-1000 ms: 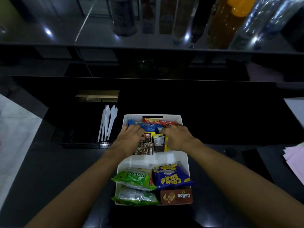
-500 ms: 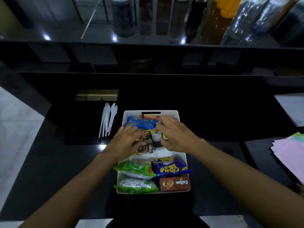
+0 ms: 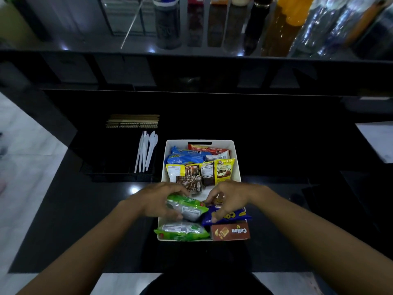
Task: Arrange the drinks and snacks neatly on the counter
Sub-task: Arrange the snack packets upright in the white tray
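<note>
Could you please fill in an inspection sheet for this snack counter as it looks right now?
Surface: glossy black counter, reflecting lights.
Job's things: white bin holds snacks, with green packet, blue bag and Collon box at its near end; bottles on the upper ledge.
Clutter: plastic cutlery in wire rack; papers at right.
Grippers: left hand grips green packet; right hand pinches blue bag.
Cables: nothing seen.
Surroundings: pale floor at left.

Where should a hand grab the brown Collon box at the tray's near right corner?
Probably the near long edge of the box, from above on the person's side. The box lies flat, label up; the blue bag lies against its far edge, and the near green bag crowds its left end.
</note>
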`<state>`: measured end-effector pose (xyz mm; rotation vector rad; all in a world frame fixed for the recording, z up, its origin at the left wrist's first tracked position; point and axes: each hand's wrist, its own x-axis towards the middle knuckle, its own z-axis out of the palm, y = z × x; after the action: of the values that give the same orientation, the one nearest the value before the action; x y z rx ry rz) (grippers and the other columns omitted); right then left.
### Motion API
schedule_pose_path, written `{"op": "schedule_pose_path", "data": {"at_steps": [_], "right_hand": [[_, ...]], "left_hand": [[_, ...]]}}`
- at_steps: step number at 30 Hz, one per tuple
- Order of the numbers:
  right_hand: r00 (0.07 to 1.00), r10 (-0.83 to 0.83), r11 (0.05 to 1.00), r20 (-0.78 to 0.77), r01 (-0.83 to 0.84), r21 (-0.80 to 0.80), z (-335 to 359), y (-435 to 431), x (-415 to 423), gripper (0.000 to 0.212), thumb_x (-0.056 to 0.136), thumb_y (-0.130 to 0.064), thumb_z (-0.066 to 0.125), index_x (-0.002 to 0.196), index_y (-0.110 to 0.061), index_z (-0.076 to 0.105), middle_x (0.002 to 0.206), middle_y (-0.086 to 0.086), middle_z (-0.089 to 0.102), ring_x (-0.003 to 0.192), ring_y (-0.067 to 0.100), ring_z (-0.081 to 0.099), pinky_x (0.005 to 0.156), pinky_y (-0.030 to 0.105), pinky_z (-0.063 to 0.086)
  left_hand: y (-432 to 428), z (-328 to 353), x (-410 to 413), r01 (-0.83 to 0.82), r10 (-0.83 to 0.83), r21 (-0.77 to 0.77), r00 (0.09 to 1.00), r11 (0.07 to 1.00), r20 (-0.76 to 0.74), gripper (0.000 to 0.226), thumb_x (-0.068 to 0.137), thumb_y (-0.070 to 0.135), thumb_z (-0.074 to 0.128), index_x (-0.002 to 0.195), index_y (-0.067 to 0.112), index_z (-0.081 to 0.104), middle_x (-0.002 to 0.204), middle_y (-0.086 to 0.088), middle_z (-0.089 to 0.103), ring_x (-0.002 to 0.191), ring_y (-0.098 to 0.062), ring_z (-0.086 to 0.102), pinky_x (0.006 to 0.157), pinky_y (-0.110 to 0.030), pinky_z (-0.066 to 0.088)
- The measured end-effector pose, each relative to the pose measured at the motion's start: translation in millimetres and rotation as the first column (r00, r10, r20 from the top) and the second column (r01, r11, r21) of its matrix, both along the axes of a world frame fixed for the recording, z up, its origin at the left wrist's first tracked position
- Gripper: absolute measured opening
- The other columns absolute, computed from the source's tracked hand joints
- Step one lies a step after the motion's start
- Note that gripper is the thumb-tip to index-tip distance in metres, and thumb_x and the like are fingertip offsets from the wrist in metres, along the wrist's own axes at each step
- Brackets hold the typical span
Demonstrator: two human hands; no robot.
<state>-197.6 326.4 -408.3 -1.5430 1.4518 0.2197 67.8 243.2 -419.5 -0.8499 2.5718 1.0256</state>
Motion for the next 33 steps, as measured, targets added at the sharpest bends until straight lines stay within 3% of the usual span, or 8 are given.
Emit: {"op": "schedule_pose_path", "data": {"at_steps": [3,6,12,15,19,25,29,33], "right_hand": [[0.999,-0.036,0.999,0.010,0.037,-0.005,-3.7,0.4,-3.9,0.060,0.063,-0.056,0.086,0.118,-0.041,0.069,0.129,-0.016,0.056,0.124,0.011,0.051,0.087,0.025,0.043],[0.999,-0.046,0.997,0.003,0.046,-0.058,-6.2,-0.6,-7.5,0.046,0.070,-0.042,0.085,0.113,-0.043,0.070,0.124,-0.015,0.054,0.124,0.012,0.053,0.070,0.016,0.044],[0.998,-0.052,0.999,-0.026,0.052,0.004,4.2,-5.4,-10.2,0.087,0.051,-0.064,0.088,0.130,-0.045,0.059,0.149,-0.014,0.043,0.134,0.014,0.043,0.100,0.032,0.044],[0.998,-0.052,0.999,-0.027,0.052,0.007,4.3,-3.9,-11.4,0.097,0.048,-0.068,0.088,0.136,-0.044,0.053,0.152,-0.013,0.040,0.137,0.015,0.041,0.101,0.031,0.042],[0.994,-0.108,0.994,-0.003,0.108,-0.017,-0.3,-5.5,-10.0,0.091,0.057,-0.071,0.083,0.138,-0.044,0.052,0.150,-0.013,0.044,0.137,0.014,0.042,0.094,0.028,0.041],[0.996,-0.090,0.996,-0.016,0.090,0.003,-8.0,-7.5,-10.6,0.094,0.061,-0.062,0.085,0.143,-0.040,0.046,0.152,-0.010,0.041,0.138,0.017,0.041,0.092,0.028,0.043],[0.999,-0.044,0.998,-0.012,0.043,-0.041,-10.0,-7.8,-7.3,0.105,0.062,-0.055,0.087,0.151,-0.031,0.037,0.156,-0.012,0.039,0.141,0.014,0.038,0.106,0.029,0.038],[0.998,-0.067,0.994,0.008,0.067,-0.087,-6.2,-13.3,-10.7,0.083,0.069,-0.043,0.083,0.142,-0.032,0.046,0.144,-0.007,0.051,0.130,0.015,0.049,0.098,0.029,0.045]], "left_hand": [[-5.2,-4.7,2.3,-0.025,0.025,0.016,1.000,1.000,-0.012,0.053,0.074,0.064,0.068,0.121,0.063,0.042,0.134,0.023,0.049,0.111,-0.001,0.052,0.088,-0.031,0.049],[-11.1,-9.3,1.9,-0.047,0.046,-0.049,0.999,0.998,-0.015,0.051,0.078,0.065,0.063,0.123,0.057,0.042,0.134,0.014,0.053,0.105,-0.005,0.054,0.085,-0.033,0.049],[-19.3,-14.9,-4.2,-0.068,0.065,-0.195,0.998,0.978,-0.023,0.054,0.081,0.065,0.058,0.129,0.049,0.040,0.128,0.006,0.059,0.103,-0.011,0.056,0.079,-0.031,0.046],[-20.0,-16.4,-7.1,-0.080,0.079,-0.234,0.997,0.969,-0.015,0.056,0.080,0.067,0.057,0.130,0.047,0.040,0.119,0.006,0.063,0.099,-0.011,0.055,0.077,-0.030,0.043],[-19.9,-15.3,-8.3,-0.108,0.103,-0.242,0.994,0.964,-0.031,0.058,0.081,0.066,0.058,0.131,0.043,0.042,0.101,0.009,0.065,0.080,-0.004,0.052,0.069,-0.027,0.040],[-17.2,-13.2,-8.5,-0.132,0.124,-0.243,0.991,0.961,-0.047,0.058,0.082,0.064,0.059,0.132,0.039,0.044,0.089,0.012,0.062,0.075,-0.006,0.053,0.069,-0.027,0.041],[-17.3,-10.8,-9.5,-0.153,0.145,-0.246,0.988,0.957,-0.054,0.058,0.083,0.062,0.060,0.133,0.037,0.045,0.096,0.008,0.064,0.074,-0.006,0.049,0.071,-0.027,0.041],[-17.7,-8.5,-10.4,-0.157,0.147,-0.281,0.988,0.947,-0.055,0.059,0.082,0.064,0.059,0.133,0.036,0.047,0.069,0.017,0.045,0.072,-0.008,0.048,0.068,-0.027,0.037]]}}
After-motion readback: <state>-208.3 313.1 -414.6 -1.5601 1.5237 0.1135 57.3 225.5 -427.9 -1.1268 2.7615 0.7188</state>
